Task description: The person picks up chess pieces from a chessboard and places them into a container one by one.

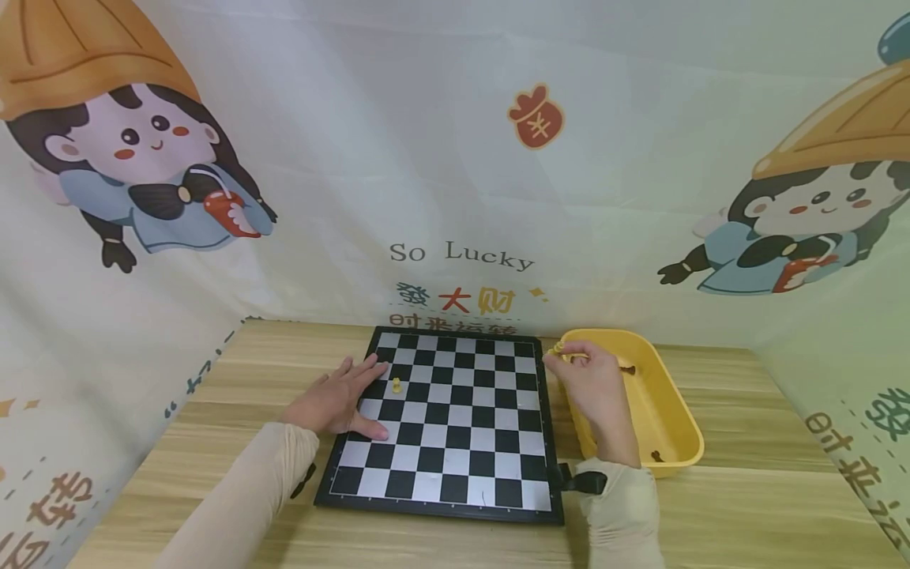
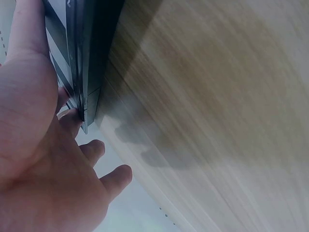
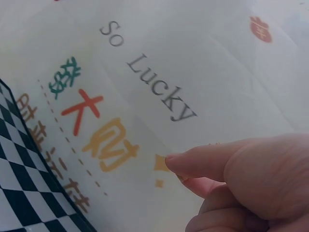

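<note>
A black-and-white chessboard [image 1: 455, 415] lies flat on the wooden table. One yellow chess piece [image 1: 396, 386] stands on it near the left side. My left hand [image 1: 341, 401] rests on the board's left edge, fingers spread and straight, close to that piece. Over the near-left rim of a yellow tub, my right hand [image 1: 590, 387] pinches another yellow chess piece [image 1: 557, 348] between thumb and forefinger. In the right wrist view, the fingers of the right hand [image 3: 236, 183] hide nearly all of the held piece.
The yellow tub [image 1: 686, 431] stands right of the board. Inside it are a dark brown chess piece [image 1: 628, 370] and another dark piece [image 1: 657, 456]. A printed cloth backdrop [image 1: 455, 158] hangs behind the wooden table [image 1: 739, 411].
</note>
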Tool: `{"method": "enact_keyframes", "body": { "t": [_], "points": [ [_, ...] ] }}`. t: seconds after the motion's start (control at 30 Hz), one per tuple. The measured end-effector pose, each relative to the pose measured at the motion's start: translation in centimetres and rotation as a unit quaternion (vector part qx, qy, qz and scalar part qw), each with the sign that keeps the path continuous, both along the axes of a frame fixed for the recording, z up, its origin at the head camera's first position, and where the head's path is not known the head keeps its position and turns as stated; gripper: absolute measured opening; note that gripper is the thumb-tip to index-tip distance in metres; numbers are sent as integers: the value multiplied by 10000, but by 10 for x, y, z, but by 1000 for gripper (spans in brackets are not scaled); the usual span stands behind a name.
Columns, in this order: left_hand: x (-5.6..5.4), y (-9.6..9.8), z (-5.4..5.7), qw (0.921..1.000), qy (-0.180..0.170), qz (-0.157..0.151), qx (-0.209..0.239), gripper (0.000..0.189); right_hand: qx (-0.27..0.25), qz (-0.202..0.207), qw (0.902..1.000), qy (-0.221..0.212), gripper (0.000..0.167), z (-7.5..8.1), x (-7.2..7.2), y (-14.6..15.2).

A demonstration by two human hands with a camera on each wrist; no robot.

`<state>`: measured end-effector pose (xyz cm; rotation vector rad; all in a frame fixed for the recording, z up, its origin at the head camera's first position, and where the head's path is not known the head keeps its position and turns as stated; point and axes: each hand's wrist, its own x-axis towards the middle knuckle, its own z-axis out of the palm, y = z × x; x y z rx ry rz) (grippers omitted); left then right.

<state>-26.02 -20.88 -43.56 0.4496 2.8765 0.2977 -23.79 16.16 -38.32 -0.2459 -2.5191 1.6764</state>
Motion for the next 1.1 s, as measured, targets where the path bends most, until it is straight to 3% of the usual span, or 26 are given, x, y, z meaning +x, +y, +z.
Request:
{"method": "enact_keyframes", "body": {
  "t": [1.1],
  "points": [
    [-1, 0, -2, 10000, -30, 23, -5, 122, 351, -721, 9967, -89, 43, 0, 8, 48]
  ]
}}
